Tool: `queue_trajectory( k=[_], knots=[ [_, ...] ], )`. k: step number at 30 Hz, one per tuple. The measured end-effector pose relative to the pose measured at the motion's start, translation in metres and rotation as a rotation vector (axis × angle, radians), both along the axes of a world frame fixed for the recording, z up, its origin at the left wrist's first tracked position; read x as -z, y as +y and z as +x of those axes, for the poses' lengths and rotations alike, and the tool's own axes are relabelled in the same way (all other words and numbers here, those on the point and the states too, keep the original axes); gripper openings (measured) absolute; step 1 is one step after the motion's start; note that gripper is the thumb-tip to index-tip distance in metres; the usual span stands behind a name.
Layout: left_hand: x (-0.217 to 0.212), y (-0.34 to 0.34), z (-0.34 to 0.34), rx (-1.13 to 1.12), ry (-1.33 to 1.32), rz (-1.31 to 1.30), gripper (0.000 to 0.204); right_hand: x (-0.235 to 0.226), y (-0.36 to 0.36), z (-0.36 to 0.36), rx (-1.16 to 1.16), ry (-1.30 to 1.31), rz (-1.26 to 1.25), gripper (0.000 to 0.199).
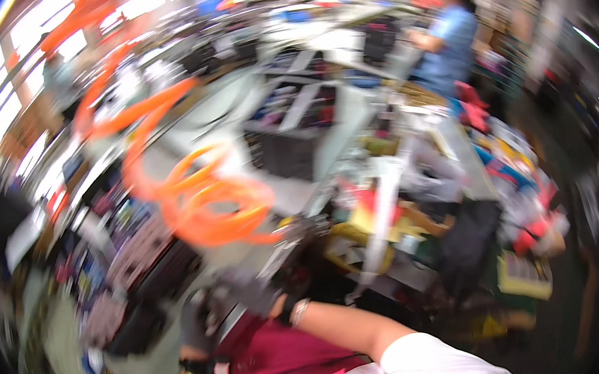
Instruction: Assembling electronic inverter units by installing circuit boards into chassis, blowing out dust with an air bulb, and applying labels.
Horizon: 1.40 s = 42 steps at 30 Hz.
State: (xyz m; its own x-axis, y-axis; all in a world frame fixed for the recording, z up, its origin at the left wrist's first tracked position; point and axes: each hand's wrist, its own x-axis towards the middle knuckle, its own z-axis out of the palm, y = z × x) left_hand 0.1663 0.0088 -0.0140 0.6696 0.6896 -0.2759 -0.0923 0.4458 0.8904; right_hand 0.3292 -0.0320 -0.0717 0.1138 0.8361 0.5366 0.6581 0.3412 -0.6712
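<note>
Everything is smearing with motion blur, so you're only getting rough shapes. Far above and right of your fingers (203,317), a person in a blue shirt and dark cap (447,41) is standing at a cluttered bench. Straight above your fingers, a dark bin (287,153) is sitting under pale slanted frame bars (346,126). Right of your fingers, a black bag (469,240) is hanging beside a heap of colourful cloth (529,194). Left of your fingers, dark patterned cases (141,258) are lying in rows. Bright windows (5,102) are glaring far up left.
</note>
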Motion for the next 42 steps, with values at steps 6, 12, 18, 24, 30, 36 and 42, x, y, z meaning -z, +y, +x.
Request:
queue_trajectory(
  k=[6,12,18,24,30,36,42],
  knots=[
    [-0.027,-0.039,-0.052,-0.462,0.161,0.013,0.028,-0.030,-0.002,0.007,-0.072,0.266,-0.065,0.034],
    [-0.011,-0.040,-0.118,-0.651,0.094,-0.040,0.027,-0.044,0.010,-0.006,-0.122,0.150,-0.036,0.033],
    [0.014,-0.032,-0.139,-0.564,-0.367,-0.227,0.033,-0.079,0.012,-0.020,-0.121,-0.126,0.156,0.033],
    [0.018,-0.029,-0.141,-0.459,-0.438,-0.287,0.034,-0.124,0.026,-0.037,-0.021,-0.199,0.244,0.033],
    [0.018,-0.027,-0.143,-0.427,-0.434,-0.201,0.033,-0.141,0.067,-0.043,0.061,-0.573,0.383,0.031],
    [0.019,-0.025,-0.143,-0.421,-0.412,-0.192,0.033,-0.143,0.074,-0.045,0.045,-0.579,0.374,0.031],
    [0.010,-0.030,-0.145,-0.461,-0.380,-0.200,0.032,-0.136,0.078,-0.042,0.009,-0.678,0.456,0.031]
  ],
)
